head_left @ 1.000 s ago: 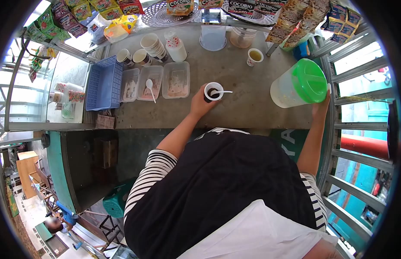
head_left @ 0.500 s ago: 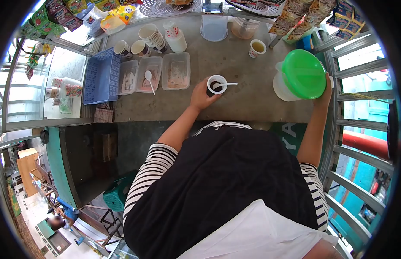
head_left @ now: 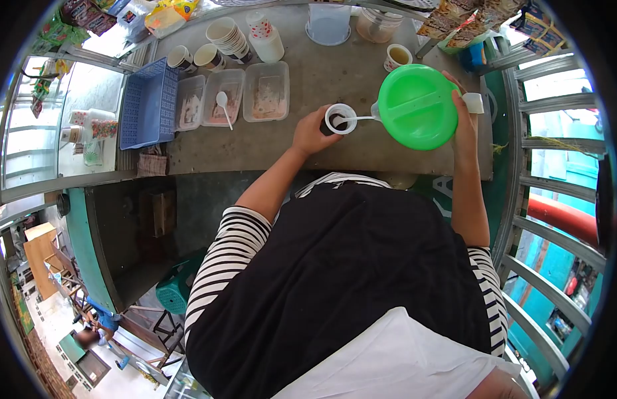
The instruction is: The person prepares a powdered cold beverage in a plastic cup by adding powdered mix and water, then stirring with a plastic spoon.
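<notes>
Right of centre in the frame, the plastic pitcher with a round green lid (head_left: pixel 418 123), clasped at its right side by the right hand (head_left: pixel 463 126), points its spout (head_left: pixel 375 112) left toward the small white-rimmed cup (head_left: pixel 337 114) gripped by the left hand (head_left: pixel 311 134), beside a slim white spoon handle (head_left: pixel 361 118).

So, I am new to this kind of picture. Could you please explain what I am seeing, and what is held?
There is no robot here. The camera sits on a person's head and looks forward and down, so the black clothing below is the person's own. The left hand holds a cup with something dark and a spoon inside. The right hand holds a pitcher with a green lid, its spout towards that cup. On the table are three tubs, a blue basket, stacked cups and a cup of yellowish drink.
</notes>
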The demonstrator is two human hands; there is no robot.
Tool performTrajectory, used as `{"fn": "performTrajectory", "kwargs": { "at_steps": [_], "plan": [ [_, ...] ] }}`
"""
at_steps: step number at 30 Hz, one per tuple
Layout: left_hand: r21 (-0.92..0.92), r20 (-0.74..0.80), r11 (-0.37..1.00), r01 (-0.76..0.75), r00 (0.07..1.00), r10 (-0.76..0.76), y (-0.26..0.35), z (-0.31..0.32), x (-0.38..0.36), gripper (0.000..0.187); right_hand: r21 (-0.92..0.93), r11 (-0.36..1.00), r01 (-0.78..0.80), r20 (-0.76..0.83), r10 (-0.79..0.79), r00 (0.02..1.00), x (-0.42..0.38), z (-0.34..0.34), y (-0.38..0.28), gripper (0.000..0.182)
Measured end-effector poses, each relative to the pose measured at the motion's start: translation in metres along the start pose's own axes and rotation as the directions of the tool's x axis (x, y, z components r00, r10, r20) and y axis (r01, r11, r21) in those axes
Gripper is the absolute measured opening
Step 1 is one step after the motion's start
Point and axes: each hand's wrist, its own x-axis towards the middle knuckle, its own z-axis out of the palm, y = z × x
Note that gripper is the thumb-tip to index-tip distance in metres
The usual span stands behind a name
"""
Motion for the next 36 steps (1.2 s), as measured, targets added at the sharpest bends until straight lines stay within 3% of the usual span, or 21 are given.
{"fn": "performTrajectory", "kwargs": {
  "at_steps": [3, 8, 10, 12, 17, 19, 21, 25, 30, 34, 36],
  "plan": [
    [-0.012, -0.002, 0.999, 0.032, 0.999, -0.032, 0.003, 0.006, -0.001, 0.064, -0.097, 0.995, -0.003, 0.019, 0.005, 1.000, -0.003, 0.013, -0.001, 0.039],
    [-0.052, 0.031, 0.998, 0.035, 0.999, -0.033, 0.002, 0.020, -0.003, 0.063, -0.018, 0.999, -0.030, 0.070, 0.031, 0.997, 0.001, 0.009, -0.003, 0.039],
    [-0.042, 0.022, 0.999, -0.019, 1.000, 0.020, 0.001, 0.024, -0.001, 0.068, 0.008, 0.999, -0.047, 0.100, 0.046, 0.994, 0.002, 0.010, 0.000, 0.039],
    [-0.037, 0.048, 0.999, -0.022, 0.999, 0.024, -0.001, 0.023, 0.000, 0.070, -0.115, 0.993, 0.033, 0.085, -0.023, 0.996, 0.001, 0.016, 0.005, 0.038],
    [-0.018, 0.076, 0.997, -0.079, 0.994, 0.080, -0.004, 0.021, 0.000, 0.072, -0.089, 0.996, 0.010, 0.074, -0.003, 0.997, -0.001, 0.024, -0.001, 0.035],
    [0.000, 0.047, 0.986, -0.166, 0.985, 0.165, -0.007, 0.023, 0.000, 0.072, -0.102, 0.995, 0.020, 0.079, -0.012, 0.997, -0.003, 0.028, 0.000, 0.034],
    [-0.001, 0.080, 0.989, -0.145, 0.986, 0.145, -0.008, 0.023, -0.001, 0.072, -0.195, 0.971, 0.139, 0.114, -0.119, 0.986, -0.003, 0.033, 0.005, 0.034],
    [-0.054, 0.086, 0.989, -0.140, 0.986, 0.144, -0.007, 0.022, 0.001, 0.070, -0.240, 0.961, 0.139, 0.104, -0.117, 0.988, -0.002, 0.038, 0.007, 0.034],
    [-0.029, 0.098, 0.990, -0.135, 0.986, 0.138, -0.001, 0.019, 0.001, 0.070, -0.445, 0.850, 0.282, 0.178, -0.225, 0.958, -0.004, 0.039, 0.015, 0.034],
    [-0.006, 0.107, 0.977, -0.211, 0.972, 0.210, -0.004, 0.018, 0.002, 0.070, -0.401, 0.886, 0.234, 0.150, -0.188, 0.971, -0.004, 0.041, 0.013, 0.034],
    [0.001, 0.099, 0.983, -0.183, 0.978, 0.182, -0.005, 0.019, 0.000, 0.070, -0.234, 0.964, 0.123, 0.085, -0.106, 0.991, -0.002, 0.039, 0.009, 0.035]
  ]
}}
